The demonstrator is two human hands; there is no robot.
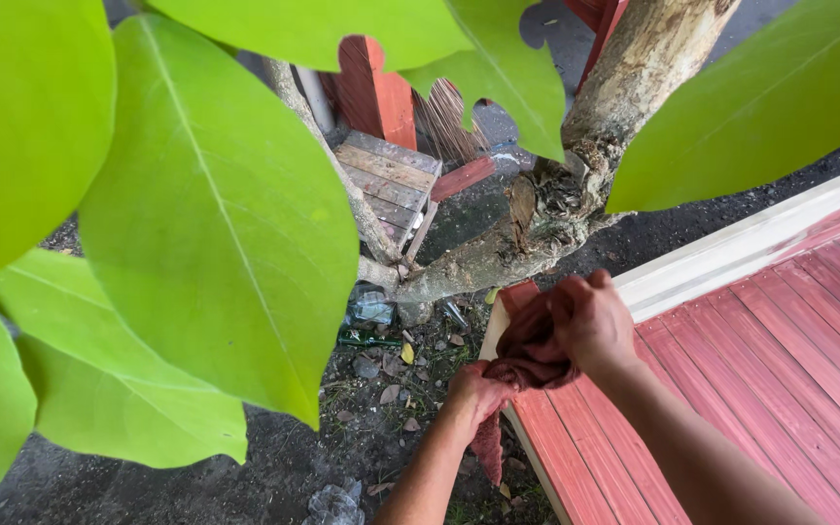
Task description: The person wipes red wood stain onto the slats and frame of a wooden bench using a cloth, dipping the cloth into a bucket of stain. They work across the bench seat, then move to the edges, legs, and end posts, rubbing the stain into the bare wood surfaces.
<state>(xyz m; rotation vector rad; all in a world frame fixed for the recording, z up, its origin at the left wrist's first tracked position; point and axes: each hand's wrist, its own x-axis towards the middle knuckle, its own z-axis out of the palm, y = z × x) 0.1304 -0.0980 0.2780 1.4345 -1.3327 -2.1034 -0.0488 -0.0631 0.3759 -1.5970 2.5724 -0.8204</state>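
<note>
The person is wringing a dark red cloth (527, 352) out past the red plank deck (780, 360), right hand (590, 326) gripping its top at twelve o'clock, left hand (478, 394) clenching below at seven o'clock; another counter-twist looks needed.

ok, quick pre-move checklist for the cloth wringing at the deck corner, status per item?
1. Left hand grips the lower end of the dark red cloth: ok.
2. Right hand grips the upper end: ok.
3. Cloth twisted between both hands: ok, it looks bunched and wound.
4. Cloth held beyond the edge of the red slatted deck: not ok, only its tail hangs past the corner over the littered ground.
5. Water coming out: cannot tell.
6. Hands apart from the tree trunk and big green leaves: ok.
</note>
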